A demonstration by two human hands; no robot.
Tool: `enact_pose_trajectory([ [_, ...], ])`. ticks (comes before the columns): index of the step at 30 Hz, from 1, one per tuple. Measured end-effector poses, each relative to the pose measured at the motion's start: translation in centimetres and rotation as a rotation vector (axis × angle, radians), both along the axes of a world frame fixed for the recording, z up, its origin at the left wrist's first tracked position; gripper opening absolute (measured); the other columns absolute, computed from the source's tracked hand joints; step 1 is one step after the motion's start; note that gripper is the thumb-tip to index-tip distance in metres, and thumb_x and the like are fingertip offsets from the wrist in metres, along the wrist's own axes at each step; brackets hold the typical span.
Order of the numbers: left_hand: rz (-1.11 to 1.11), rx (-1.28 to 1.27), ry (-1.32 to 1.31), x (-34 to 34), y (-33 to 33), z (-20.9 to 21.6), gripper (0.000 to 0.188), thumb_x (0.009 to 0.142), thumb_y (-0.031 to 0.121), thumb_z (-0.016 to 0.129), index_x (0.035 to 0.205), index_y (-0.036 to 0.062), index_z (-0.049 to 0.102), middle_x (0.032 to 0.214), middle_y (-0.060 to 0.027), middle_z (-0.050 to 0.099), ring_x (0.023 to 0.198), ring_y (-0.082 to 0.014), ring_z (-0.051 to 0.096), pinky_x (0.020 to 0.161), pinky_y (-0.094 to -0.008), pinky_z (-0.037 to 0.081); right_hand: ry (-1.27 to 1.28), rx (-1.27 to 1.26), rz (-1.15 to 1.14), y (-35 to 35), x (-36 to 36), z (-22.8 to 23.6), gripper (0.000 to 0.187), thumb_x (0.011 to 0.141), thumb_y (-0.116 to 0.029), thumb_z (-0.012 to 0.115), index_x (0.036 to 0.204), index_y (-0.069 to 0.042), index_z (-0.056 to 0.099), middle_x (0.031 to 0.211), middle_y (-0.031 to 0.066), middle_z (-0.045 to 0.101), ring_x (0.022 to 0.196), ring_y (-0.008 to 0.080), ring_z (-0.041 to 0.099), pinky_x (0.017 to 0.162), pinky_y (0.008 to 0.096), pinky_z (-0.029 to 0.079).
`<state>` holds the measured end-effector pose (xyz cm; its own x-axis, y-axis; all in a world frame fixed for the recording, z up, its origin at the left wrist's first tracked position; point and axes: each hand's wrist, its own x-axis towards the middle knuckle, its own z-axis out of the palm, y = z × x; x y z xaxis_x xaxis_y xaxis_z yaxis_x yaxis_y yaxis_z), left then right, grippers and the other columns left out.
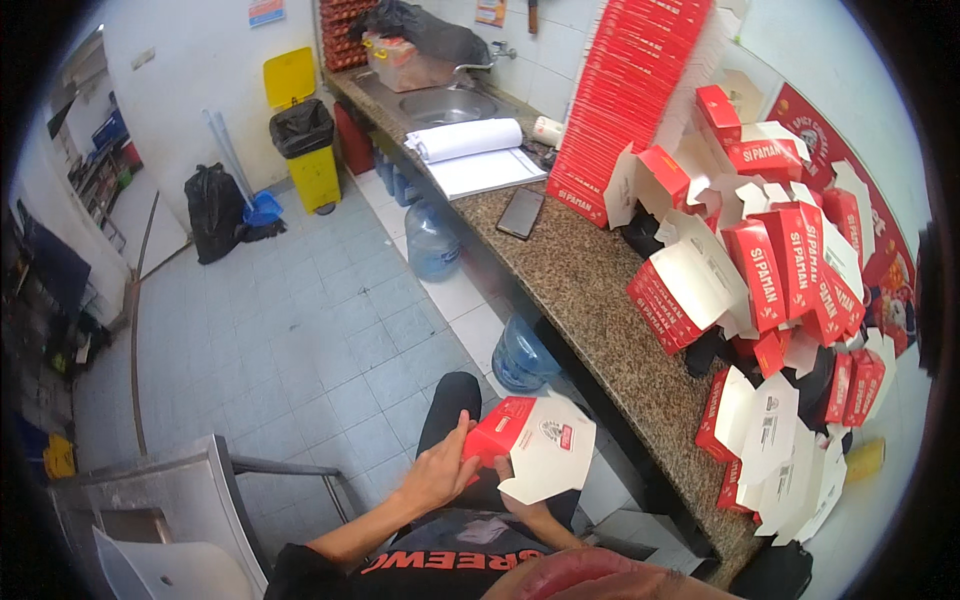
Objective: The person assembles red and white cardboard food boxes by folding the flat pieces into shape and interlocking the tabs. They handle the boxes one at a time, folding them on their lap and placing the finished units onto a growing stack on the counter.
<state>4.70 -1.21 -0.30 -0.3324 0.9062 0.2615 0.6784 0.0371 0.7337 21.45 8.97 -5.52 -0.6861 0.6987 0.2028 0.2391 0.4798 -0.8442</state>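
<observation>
Above my lap, a red and white cardboard food box (550,440) is held between both hands, with its white lid flap spread out to the right. My left hand (440,470) grips the red left side, fingers closed on the cardboard. From below, my right hand (518,500) holds the near edge; the white flap hides part of its fingers. On the granite counter (580,290) to my right lies a heap of folded red boxes (755,270), several with lids standing up. Behind them leans a tall stack of flat red cartons (630,100).
A phone (521,213) and an open notebook (485,170) lie on the counter before the sink (445,106). Blue water jugs (432,240) stand under the counter edge. Farther off are a yellow bin (308,172) and a black bag (213,215). A metal cabinet (190,500) is at left.
</observation>
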Motion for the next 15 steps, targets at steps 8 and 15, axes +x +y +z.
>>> enact_pose_trajectory([
  [8, -0.052, 0.109, -0.304, 1.6, 2.2, 1.7, 0.089, 0.091, 0.019, 0.069, 0.157, -0.0053, 0.016, 0.151, -0.0326, 0.041, 0.128, -0.0452, 0.055, 0.11, -0.0454, 0.042, 0.493, -1.251, 0.159, 2.2, -2.8, 0.2, 0.042, 0.095, -0.013, 0.069, 0.133, -0.009, 0.051, 0.126, 0.0086, 0.057, 0.114, 0.0227, 0.059, 0.099, 0.0422, 0.05],
  [15, -0.027, -0.087, -0.825, -0.7, 0.3, -5.9, 0.067, 0.102, 0.024, 0.062, 0.156, 0.007, 0.026, 0.158, -0.015, 0.034, 0.139, -0.0289, 0.044, 0.112, -0.0379, 0.039, -0.305, -0.529, 0.624, 6.9, -0.7, 4.8, 0.045, 0.101, -0.037, 0.061, 0.136, -0.008, 0.057, 0.137, 0.0134, 0.062, 0.115, 0.0247, 0.064, 0.102, 0.0419, 0.05],
])
